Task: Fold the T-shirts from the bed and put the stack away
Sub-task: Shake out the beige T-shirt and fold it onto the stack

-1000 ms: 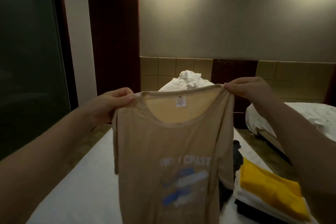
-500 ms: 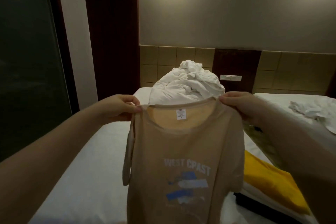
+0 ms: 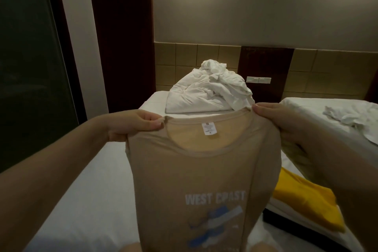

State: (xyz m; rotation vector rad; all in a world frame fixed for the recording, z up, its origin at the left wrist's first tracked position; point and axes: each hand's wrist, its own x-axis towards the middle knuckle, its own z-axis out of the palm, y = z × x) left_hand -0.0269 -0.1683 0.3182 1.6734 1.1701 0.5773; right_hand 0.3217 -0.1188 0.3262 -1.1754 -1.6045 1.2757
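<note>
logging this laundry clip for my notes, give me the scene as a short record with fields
held: beige fabric T-shirt, white WEST COAST print facing the camera, hanging from both hands
left: left hand pinches the shoulder left of the collar
right: right hand pinches the shoulder right of the collar
stack: folded yellow T-shirt on top of white and black folded layers, at the right
surface: white-sheeted bed
far end: crumpled white bedding heap

White capitals across the chest of the beige T-shirt (image 3: 204, 170) read WEST COAST, with a fold creasing the second word. Up at twelve o'clock, inside the collar, a small white neck tag (image 3: 209, 129) carries print too tiny to read.
</note>
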